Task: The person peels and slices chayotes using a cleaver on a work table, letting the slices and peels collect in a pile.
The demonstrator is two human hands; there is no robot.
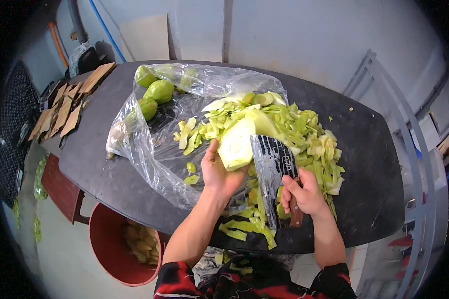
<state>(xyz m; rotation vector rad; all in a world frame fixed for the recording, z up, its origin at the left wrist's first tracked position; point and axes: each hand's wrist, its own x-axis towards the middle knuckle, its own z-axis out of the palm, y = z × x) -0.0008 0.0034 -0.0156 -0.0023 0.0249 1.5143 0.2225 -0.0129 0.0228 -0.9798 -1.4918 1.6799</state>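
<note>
Near the middle of the dark table, my left hand holds a large peeled pale-green fruit from below and the left, fingers wrapped round its underside. My right hand is closed round the wooden handle of a broad cleaver. The cleaver's blade stands just right of the fruit, its upper end close to or touching it. Green peelings are heaped behind and to the right of the fruit, and more strips lie at the table's near edge.
On the black table, a clear plastic bag is spread, with several whole green fruits at its back left. Below, left, a red bucket holds pale pieces. Cardboard pieces lie at the far left; a metal rack stands right.
</note>
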